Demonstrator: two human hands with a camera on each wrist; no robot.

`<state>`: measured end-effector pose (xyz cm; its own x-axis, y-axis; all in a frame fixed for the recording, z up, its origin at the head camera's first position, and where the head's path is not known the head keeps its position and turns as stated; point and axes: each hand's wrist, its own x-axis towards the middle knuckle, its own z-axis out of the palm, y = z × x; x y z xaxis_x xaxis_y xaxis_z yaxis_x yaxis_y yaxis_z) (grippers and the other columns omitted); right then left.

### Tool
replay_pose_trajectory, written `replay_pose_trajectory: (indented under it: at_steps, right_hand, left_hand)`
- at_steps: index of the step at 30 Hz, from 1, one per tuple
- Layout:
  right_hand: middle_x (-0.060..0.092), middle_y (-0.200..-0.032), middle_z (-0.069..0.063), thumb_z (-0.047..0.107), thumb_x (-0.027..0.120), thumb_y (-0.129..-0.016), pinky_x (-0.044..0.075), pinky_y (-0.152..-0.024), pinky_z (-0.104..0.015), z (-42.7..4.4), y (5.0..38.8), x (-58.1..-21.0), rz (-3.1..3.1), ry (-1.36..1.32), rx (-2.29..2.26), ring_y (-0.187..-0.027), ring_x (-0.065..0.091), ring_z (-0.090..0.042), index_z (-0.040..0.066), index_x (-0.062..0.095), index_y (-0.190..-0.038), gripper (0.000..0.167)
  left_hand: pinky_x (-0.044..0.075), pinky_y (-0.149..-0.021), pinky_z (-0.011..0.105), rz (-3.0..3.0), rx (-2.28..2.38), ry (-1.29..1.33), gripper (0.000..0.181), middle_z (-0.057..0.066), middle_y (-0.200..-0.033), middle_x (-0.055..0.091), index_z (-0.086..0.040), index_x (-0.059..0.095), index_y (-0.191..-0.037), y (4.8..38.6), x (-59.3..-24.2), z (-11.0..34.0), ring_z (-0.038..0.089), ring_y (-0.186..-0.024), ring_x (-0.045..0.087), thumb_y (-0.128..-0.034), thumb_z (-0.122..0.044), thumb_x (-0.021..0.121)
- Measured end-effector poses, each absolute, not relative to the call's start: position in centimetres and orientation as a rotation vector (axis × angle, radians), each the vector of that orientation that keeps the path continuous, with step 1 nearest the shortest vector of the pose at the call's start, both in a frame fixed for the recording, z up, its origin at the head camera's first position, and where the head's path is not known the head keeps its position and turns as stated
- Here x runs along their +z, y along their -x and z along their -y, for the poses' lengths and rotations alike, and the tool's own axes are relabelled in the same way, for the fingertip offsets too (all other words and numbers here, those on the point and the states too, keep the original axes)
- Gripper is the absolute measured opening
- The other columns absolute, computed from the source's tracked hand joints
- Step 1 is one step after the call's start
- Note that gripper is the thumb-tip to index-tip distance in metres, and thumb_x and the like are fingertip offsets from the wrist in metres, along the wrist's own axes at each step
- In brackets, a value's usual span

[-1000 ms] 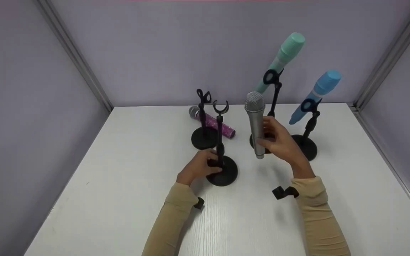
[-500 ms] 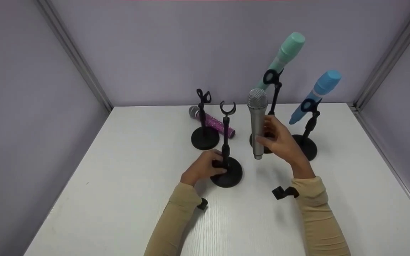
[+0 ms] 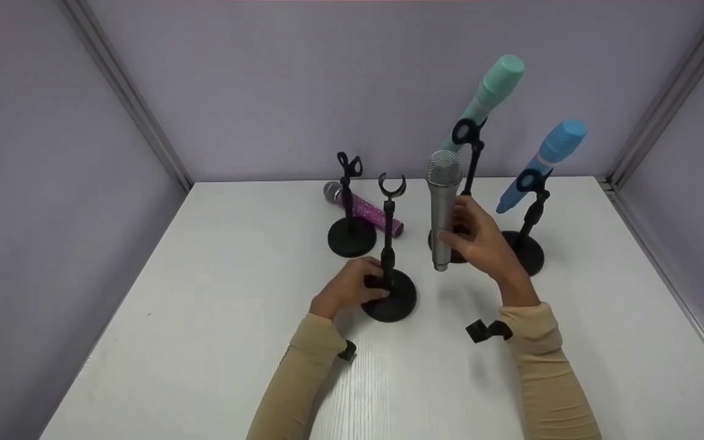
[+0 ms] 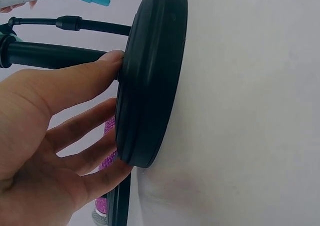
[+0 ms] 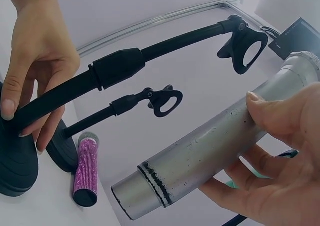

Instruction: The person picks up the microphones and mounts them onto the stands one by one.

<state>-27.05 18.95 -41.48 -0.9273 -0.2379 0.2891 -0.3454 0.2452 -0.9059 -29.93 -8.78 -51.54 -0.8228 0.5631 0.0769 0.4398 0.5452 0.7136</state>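
My left hand (image 3: 352, 286) grips the round black base of the nearest stand (image 3: 402, 299), whose forked clip at the top is empty. In the left wrist view the thumb lies on top of that base (image 4: 150, 76) and the fingers spread along its edge. My right hand (image 3: 480, 241) holds a silver microphone (image 3: 442, 211) upright, mesh head up, to the right of the stand's clip and apart from it. The right wrist view shows thumb and fingers round the silver body (image 5: 205, 146), with its tail end pointing towards the stand's pole (image 5: 60, 99).
Behind the left hand stands another black stand (image 3: 352, 237) with an empty clip, a glittery pink microphone (image 3: 370, 212) lying behind it. At the right, stands hold a green microphone (image 3: 492, 85) and a blue one (image 3: 557, 146). Walls border the white table (image 3: 236, 275).
The left hand has shifted the nearest stand slightly to the right, closer to the silver microphone. That microphone has risen a little and tilted to more nearly upright in the right hand.
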Motion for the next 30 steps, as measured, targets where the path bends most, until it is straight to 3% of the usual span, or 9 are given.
replay_pose_trajectory:
  at_steps: [9,19,26,30]
  right_hand:
    - [0.055,-0.144,-0.016,-0.004,0.065,-0.096,0.042,-0.113,-0.049,-18.4,27.1,-40.1,2.310,-0.547,1.818,-0.130,0.054,-0.023,0.002,0.043,-0.147,0.056]
    - [0.056,-0.145,-0.012,-0.001,0.065,-0.097,0.050,-0.101,-0.035,-17.2,28.1,-36.8,2.354,-0.650,1.699,-0.127,0.057,-0.021,0.007,0.043,-0.152,0.060]
    - [0.054,-0.146,-0.018,-0.006,0.064,-0.096,0.050,-0.108,-0.052,-15.2,28.7,-33.9,2.306,-0.779,1.631,-0.134,0.055,-0.030,0.002,0.044,-0.150,0.058]
    - [0.052,-0.149,-0.015,-0.003,0.064,-0.098,0.046,-0.113,-0.054,-14.4,29.2,-32.7,2.291,-0.795,1.591,-0.140,0.052,-0.032,0.004,0.044,-0.151,0.057]
  left_hand:
    - [0.048,-0.114,0.040,-2.617,1.118,-0.849,0.022,0.011,-0.128,0.070,0.000,0.079,-0.109,30.1,-51.3,8.8,0.026,-0.126,0.063,-0.0891,-0.010,0.080]
    - [0.048,-0.113,0.039,-2.629,1.106,-0.838,0.020,0.010,-0.125,0.071,-0.001,0.080,-0.106,29.7,-51.3,8.5,0.025,-0.126,0.062,-0.0888,-0.011,0.081]
    - [0.050,-0.111,0.040,-2.635,1.114,-0.867,0.018,0.011,-0.124,0.072,-0.001,0.080,-0.103,29.8,-51.5,8.5,0.025,-0.124,0.064,-0.0883,-0.011,0.081]
    - [0.050,-0.111,0.040,-2.640,1.114,-0.873,0.019,0.012,-0.123,0.072,0.000,0.079,-0.103,29.9,-51.6,8.6,0.025,-0.123,0.064,-0.0881,-0.011,0.081]
